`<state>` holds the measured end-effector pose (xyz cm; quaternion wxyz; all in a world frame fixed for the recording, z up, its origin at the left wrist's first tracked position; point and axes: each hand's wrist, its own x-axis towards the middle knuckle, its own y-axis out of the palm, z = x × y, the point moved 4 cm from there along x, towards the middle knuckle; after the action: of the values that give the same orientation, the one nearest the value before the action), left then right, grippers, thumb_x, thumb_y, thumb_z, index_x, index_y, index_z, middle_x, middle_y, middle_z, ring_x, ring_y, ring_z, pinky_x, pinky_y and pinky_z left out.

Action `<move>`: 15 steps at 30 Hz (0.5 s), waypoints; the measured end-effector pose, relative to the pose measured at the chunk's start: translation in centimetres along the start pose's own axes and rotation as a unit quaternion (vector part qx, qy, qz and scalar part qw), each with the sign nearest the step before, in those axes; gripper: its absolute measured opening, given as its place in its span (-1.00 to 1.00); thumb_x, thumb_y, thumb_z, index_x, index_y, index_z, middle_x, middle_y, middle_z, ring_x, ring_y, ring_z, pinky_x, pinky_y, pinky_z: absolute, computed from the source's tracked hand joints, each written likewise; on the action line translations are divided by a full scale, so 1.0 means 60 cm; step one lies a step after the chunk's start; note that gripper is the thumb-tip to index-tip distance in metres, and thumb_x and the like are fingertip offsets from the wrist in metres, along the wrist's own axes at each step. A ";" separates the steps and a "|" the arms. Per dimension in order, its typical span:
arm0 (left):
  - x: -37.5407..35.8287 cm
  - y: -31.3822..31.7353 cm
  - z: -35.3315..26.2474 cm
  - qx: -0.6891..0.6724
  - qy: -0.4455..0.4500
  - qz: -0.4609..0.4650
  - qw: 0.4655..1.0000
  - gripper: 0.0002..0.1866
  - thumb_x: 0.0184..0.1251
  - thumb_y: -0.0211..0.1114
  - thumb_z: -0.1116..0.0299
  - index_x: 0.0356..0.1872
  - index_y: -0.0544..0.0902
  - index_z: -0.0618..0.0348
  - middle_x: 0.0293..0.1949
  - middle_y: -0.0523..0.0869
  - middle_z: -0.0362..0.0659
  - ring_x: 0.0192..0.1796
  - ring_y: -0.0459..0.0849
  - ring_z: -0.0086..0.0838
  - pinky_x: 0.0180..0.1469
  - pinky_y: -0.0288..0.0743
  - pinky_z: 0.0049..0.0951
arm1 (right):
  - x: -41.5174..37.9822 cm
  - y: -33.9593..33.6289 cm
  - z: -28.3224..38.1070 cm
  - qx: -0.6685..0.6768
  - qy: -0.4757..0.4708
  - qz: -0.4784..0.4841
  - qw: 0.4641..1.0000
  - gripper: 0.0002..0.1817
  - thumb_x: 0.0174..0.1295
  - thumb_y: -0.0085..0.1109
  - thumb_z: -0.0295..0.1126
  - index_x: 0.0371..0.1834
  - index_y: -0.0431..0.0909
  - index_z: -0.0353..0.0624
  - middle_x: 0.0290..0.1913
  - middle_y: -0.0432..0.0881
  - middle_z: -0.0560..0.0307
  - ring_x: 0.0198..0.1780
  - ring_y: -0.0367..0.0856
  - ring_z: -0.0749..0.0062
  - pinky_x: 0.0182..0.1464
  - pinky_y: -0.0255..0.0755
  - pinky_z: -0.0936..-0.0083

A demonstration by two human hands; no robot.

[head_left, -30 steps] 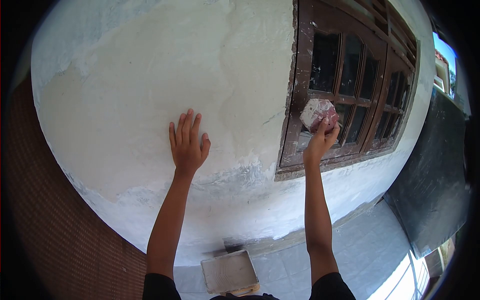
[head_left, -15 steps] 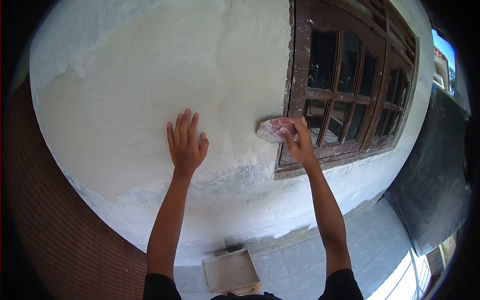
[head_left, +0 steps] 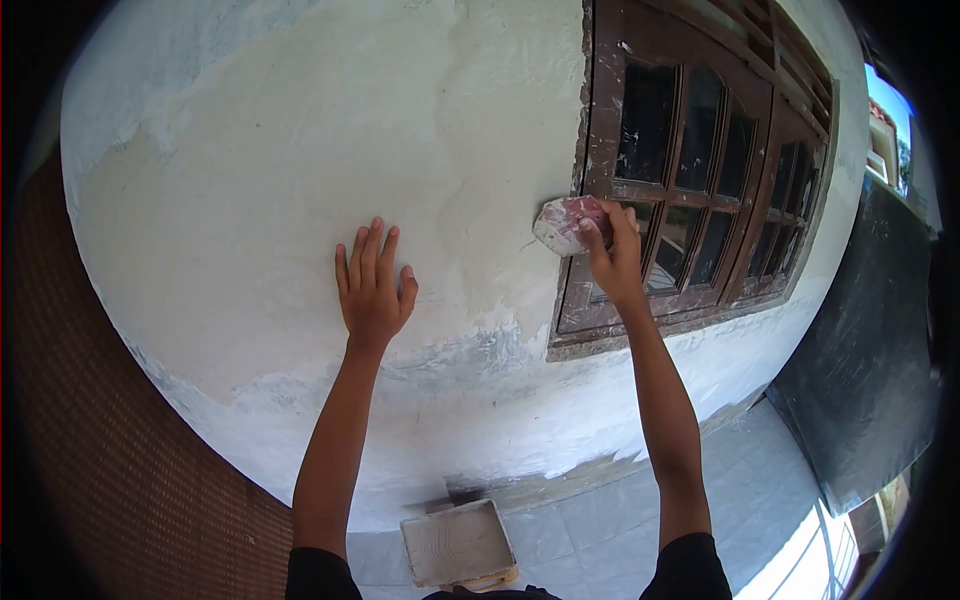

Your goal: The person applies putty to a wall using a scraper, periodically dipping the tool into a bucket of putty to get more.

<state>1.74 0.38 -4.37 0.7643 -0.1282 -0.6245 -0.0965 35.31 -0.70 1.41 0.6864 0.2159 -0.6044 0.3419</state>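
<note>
My right hand (head_left: 615,262) sits right of centre in the frame, fingers curled around a reddish sanding pad (head_left: 566,224) dusted white, gripping it from its right end. The pad lies against the wall (head_left: 300,150) just at the left edge of the brown window frame (head_left: 597,150), so close that it seems to overlap the wood. Its long axis runs roughly side to side across the frame, tilted a little, with the free end pointing left toward the bare plaster and the held end toward the glass.

My left hand (head_left: 374,287) is spread flat on the wall in the middle of the frame, fingers pointing up, holding nothing.

The main risk, as I judge it, is the pad riding over onto the window frame and scuffing the wood, because I am working hard against that edge. My grip covers only one end, so the pad could twist or slip out and drop toward the tray (head_left: 458,545) on the tiles (head_left: 750,480) at the bottom of the frame. Leaning on my left palm could also smear soft plaster.
</note>
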 end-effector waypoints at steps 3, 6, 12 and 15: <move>0.001 0.001 0.002 0.003 -0.001 -0.002 1.000 -0.44 0.38 0.15 0.30 0.40 0.43 0.12 0.47 0.38 -0.08 0.53 0.28 -0.18 0.57 -0.02 0.09 | 0.022 -0.024 -0.009 0.072 0.055 -0.134 0.987 -0.75 0.39 0.22 -0.43 0.07 0.54 -0.26 -0.22 0.55 0.05 -0.17 0.54 0.29 -0.05 0.40 0.43; 0.003 0.001 0.002 0.006 -0.002 0.001 1.000 -0.44 0.37 0.16 0.30 0.40 0.43 0.12 0.47 0.38 -0.07 0.53 0.28 -0.18 0.57 -0.02 0.09 | 0.007 -0.016 -0.007 0.169 0.036 -0.034 0.984 -0.76 0.40 0.21 -0.43 0.08 0.54 -0.24 -0.23 0.57 0.06 -0.17 0.52 0.36 -0.06 0.39 0.46; -0.001 0.001 0.002 0.002 -0.001 0.004 1.000 -0.43 0.38 0.16 0.30 0.42 0.41 0.11 0.48 0.37 -0.08 0.53 0.27 -0.18 0.57 -0.02 0.09 | 0.007 0.008 0.031 -0.060 -0.089 0.139 0.985 -0.76 0.35 0.22 -0.46 0.06 0.57 -0.20 -0.22 0.56 0.03 -0.16 0.46 0.21 0.02 0.30 0.35; 0.001 0.002 0.003 0.004 0.000 0.003 1.000 -0.43 0.38 0.16 0.30 0.42 0.41 0.11 0.48 0.36 -0.08 0.54 0.26 -0.19 0.57 -0.02 0.09 | 0.046 -0.025 0.010 0.070 0.019 -0.090 0.993 -0.74 0.32 0.21 -0.49 0.06 0.58 -0.18 -0.19 0.56 0.02 -0.11 0.44 0.18 0.11 0.20 0.33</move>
<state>1.64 0.53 -4.30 0.7649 -0.1275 -0.6248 -0.0916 36.07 -1.58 4.37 0.7086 0.3103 -0.5443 0.3247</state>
